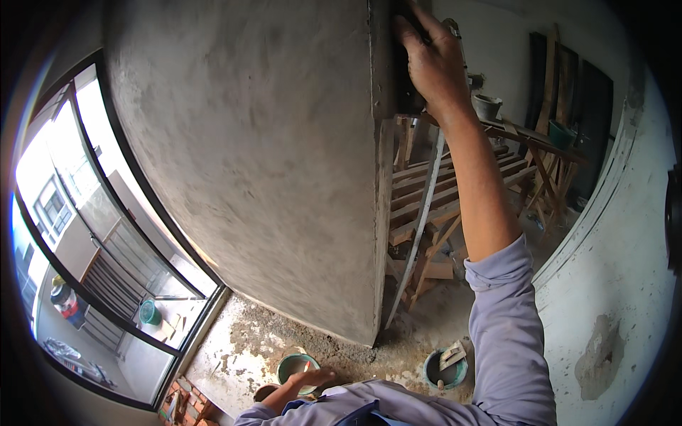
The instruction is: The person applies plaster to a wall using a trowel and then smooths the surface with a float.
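Note:
My right hand point(439, 74) is raised at the top of the grey plastered wall point(249, 156), curled round a dark tool at the vertical corner edge, mostly hidden by the fingers. My left hand point(316, 376) is low down, fingers stretched out and holding nothing visible, above or beside a green bucket point(290, 366) on the floor; whether it touches the bucket I cannot tell. A long pale straight strip point(415, 248) stands slanted just right of the wall's corner. At the lower right, a flat tool point(452, 355) lies across another bucket point(437, 373).
Timber scaffolding point(444, 192) with boards and buckets point(486, 106) stands behind the corner. A white wall point(625, 248) is at the right. A dark-framed glass door point(106, 234) is at the left, with broken bricks point(185, 401) below it. Mortar debris point(263, 319) lies along the wall's foot.

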`<state>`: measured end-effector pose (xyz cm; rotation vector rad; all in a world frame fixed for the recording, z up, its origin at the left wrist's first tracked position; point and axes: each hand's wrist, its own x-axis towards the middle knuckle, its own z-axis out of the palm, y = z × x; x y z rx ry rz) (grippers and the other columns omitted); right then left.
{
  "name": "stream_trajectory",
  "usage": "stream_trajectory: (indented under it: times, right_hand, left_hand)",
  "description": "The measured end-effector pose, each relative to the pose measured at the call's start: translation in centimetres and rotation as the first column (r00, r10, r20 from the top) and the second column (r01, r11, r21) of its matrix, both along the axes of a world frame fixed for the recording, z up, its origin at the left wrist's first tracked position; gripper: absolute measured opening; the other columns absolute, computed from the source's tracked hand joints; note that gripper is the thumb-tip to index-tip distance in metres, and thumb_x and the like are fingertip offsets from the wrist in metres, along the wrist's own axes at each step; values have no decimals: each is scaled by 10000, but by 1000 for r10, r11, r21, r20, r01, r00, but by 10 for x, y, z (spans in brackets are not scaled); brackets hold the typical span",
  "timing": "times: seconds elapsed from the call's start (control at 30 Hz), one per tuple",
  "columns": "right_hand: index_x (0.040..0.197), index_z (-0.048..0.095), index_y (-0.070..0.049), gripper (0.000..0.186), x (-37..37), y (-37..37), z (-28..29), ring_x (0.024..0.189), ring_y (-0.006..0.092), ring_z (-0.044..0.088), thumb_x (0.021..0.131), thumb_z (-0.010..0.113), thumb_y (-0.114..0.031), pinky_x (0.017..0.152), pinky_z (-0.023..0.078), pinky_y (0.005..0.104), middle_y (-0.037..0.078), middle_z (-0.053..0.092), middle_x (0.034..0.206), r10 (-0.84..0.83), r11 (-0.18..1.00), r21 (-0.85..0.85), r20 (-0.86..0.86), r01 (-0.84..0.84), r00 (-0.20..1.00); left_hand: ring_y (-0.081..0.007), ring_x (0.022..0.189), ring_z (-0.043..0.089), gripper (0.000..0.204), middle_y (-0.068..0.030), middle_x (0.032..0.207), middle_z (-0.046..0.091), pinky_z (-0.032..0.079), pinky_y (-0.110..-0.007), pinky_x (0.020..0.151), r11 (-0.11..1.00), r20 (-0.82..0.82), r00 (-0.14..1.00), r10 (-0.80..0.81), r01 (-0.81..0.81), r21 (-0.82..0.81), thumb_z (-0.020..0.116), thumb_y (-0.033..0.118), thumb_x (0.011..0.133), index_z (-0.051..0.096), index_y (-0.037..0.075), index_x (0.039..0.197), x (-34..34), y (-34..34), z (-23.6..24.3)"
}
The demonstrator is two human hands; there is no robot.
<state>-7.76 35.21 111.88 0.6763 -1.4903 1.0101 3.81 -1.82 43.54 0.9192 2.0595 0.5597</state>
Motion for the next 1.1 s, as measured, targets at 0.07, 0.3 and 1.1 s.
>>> stream_trajectory:
  times: [0.07, 0.3, 1.1]
  right_hand:
    - [1327, 571, 48, 436, 6, -3, -22, 1228, 352, 582, 970, 589, -203, 1057, 435, 379, 235, 636, 1260, -83, 996, -10, 60, 84, 995]
    - [1345, 557, 47, 437, 65, 7, -340, 1285, 334, 554, 1015, 549, -239, 1093, 407, 402, 229, 594, 1354, -221, 946, 20, 769, 324, 600]
    - [1411, 464, -49, 422, 58, -305, -818, 1038, 137, 654, 1061, 493, -284, 819, 572, 316, 82, 640, 1201, 82, 744, -657, 268, -120, -960]
  left_hand:
    - [-489, 1313, 386, 428, -249, 1403, 460, 306, -557, 1140, 986, 134, 991, 26, -4, -167, 362, 262, 1063, 478, 9, 1388, 15, -22, -30]
    - [-454, 1226, 457, 405, -216, 1345, 496, 371, -542, 1092, 903, 131, 911, 392, -353, -245, 385, 239, 1039, 507, 23, 1359, 18, -98, -78]
    - [-532, 1484, 87, 964, -132, 1676, -15, 265, -711, 1118, 257, 385, -34, 922, -691, -676, 722, 556, 834, 193, 295, 1597, 276, 26, -105]
